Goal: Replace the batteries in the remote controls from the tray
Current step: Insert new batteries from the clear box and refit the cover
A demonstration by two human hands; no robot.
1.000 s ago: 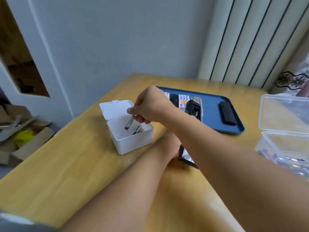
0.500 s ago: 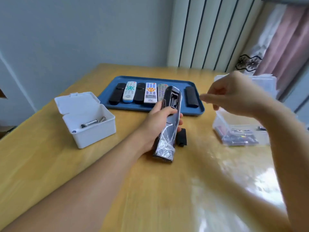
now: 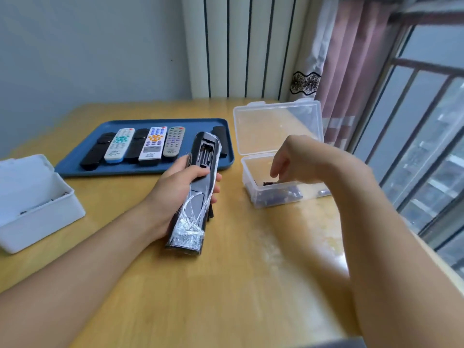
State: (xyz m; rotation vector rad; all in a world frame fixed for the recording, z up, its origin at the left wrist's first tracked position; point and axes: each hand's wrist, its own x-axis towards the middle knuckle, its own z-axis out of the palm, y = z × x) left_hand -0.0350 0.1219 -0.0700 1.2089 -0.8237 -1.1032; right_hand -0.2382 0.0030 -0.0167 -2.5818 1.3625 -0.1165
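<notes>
Left hand [image 3: 175, 194], centre of frame, wrapped around a dark remote [image 3: 198, 187], thumb across its back, fingertips showing past its right edge. Held tilted, back side up, battery bay [image 3: 204, 153] uncovered near its top end, empty as far as visible. Lower end covered in crinkled clear film, resting on or just above the wooden table [image 3: 226, 285]. Small dark piece [image 3: 210, 212] just behind the remote on the table, mostly hidden.

Right hand [image 3: 298, 159], centre right, reaching down into a clear plastic box [image 3: 261, 194], fingers bent downward with tips near a dark object [image 3: 268, 183] inside; pinching or only touching, cannot tell. Box lid [image 3: 278, 126] standing up behind. Batteries [image 3: 278, 197] piled at the box bottom, blurred.

Blue tray [image 3: 75, 162] in the upper left centre, behind the left hand. Remaining remotes [image 3: 140, 144] lined up side by side on it: black, white with teal buttons, black, white with orange buttons, grey; one more black one [image 3: 222, 136] at the tray's right end, partly hidden by the held remote.

White box [image 3: 37, 217] at left edge, lid up, contents barely visible. Pink curtain [image 3: 351, 71] and window bars in upper right.
</notes>
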